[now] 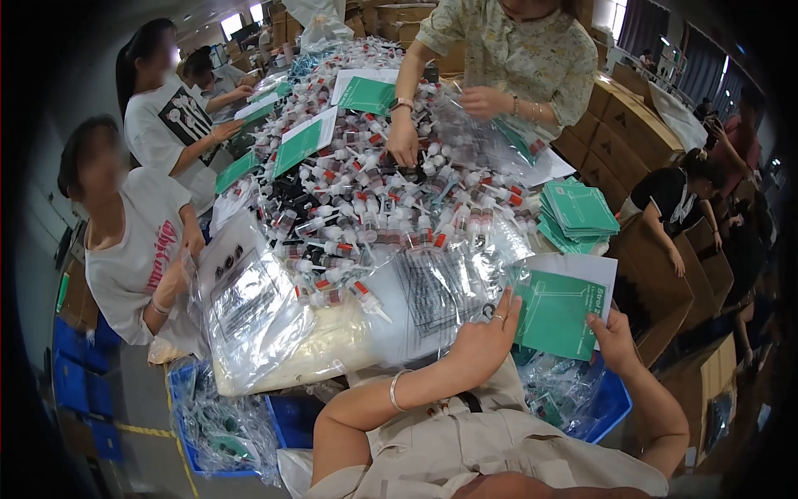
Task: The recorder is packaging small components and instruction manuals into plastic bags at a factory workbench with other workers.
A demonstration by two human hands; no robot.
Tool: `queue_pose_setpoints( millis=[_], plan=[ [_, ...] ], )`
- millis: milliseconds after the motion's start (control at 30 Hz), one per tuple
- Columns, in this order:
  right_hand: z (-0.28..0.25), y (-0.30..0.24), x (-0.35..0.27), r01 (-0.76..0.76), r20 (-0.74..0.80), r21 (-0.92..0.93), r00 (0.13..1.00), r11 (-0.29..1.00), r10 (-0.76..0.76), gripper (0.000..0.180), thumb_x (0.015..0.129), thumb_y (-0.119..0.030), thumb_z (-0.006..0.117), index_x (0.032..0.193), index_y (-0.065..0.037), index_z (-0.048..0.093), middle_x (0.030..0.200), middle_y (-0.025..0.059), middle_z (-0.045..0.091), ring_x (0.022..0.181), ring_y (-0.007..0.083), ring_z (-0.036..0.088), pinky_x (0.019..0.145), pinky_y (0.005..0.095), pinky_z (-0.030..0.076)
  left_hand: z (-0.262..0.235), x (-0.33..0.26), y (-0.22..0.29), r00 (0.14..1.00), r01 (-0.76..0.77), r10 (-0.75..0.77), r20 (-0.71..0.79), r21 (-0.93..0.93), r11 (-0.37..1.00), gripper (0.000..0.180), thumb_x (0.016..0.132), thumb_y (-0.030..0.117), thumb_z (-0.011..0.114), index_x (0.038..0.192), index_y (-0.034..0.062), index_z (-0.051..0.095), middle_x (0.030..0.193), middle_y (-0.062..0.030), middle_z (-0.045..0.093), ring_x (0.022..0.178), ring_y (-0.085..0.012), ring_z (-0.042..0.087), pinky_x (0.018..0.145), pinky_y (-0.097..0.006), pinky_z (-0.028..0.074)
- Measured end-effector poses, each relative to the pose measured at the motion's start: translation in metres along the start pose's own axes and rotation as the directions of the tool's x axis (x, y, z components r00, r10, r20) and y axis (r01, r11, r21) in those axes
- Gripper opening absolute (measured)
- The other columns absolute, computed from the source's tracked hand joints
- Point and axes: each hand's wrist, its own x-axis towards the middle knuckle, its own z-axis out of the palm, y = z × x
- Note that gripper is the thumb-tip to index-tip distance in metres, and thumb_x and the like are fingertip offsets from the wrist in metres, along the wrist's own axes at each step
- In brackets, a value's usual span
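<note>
My right hand [616, 337] grips the right edge of a green booklet [553, 312], its thumb on the front. A white sheet [605, 279] sticks out behind the booklet's top and right side. At the booklet's left edge, my left hand [486, 337] has its fingers stretched upward, touching the edge. The left thumb is hard to make out. Clear plastic bags with dark print [428, 299] lie beside my left hand. Beyond them spreads a large heap of small clear bottles with white nozzle tips and red labels [357, 200].
A stack of green booklets [576, 212] lies at the table's right. Blue bins [613, 407] with bagged items stand below the table edge. Across the heap a person [507, 66] reaches into the bottles; other people work at the left. Cardboard boxes [636, 125] are stacked at right.
</note>
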Motion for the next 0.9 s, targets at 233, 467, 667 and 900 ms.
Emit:
queue_pose_setpoints(
  millis=[233,467,667,900],
  plan=[
    [0.012,-0.013,-0.014,-0.116,0.171,-0.195,0.974,0.974,0.15,0.018,0.094,-0.013,0.048,0.094,0.003,0.059,0.067,0.0063,0.063,0.044,0.0102,0.056,0.036,0.023,0.043,0.006,0.007,0.003,0.992,0.039,-0.025,-0.123,0.11,0.993,0.059,0.07,0.004,0.054,0.126,-0.0105,0.042,0.137,-0.0318,0.034,0.045,-0.0117,0.056,0.041,-0.025,0.044],
    [0.023,-0.001,-0.004,-0.15,0.213,-0.004,0.966,0.989,0.147,0.023,0.096,-0.015,0.042,0.088,0.001,0.057,0.064,0.0067,0.061,0.046,0.0126,0.057,0.039,0.0253,0.045,0.014,0.005,0.007,0.988,0.042,-0.051,-0.146,-0.06,0.997,0.065,0.069,0.001,0.052,0.131,-0.0098,0.035,0.143,-0.028,0.027,0.047,-0.0147,0.056,0.039,-0.028,0.042],
    [0.033,0.003,0.006,-0.231,0.333,-0.018,0.916,0.973,0.224,0.022,0.096,-0.016,0.043,0.09,0.0,0.056,0.066,0.0073,0.062,0.05,0.0143,0.059,0.041,0.0251,0.046,0.012,-0.003,0.004,0.992,0.027,-0.045,-0.121,-0.147,0.989,0.073,0.067,0.0,0.054,0.134,-0.0112,0.029,0.144,-0.0281,0.023,0.05,-0.0187,0.058,0.043,-0.03,0.045],
    [0.036,0.004,0.017,-0.323,0.433,-0.222,0.812,0.92,0.39,0.023,0.095,-0.019,0.046,0.088,-0.001,0.057,0.066,0.0072,0.062,0.048,0.0145,0.059,0.04,0.0255,0.045,0.012,-0.009,0.005,0.994,-0.006,-0.019,-0.111,-0.219,0.976,0.074,0.066,0.0,0.054,0.134,-0.0119,0.027,0.145,-0.0287,0.02,0.049,-0.0195,0.057,0.044,-0.031,0.045]
  ],
)
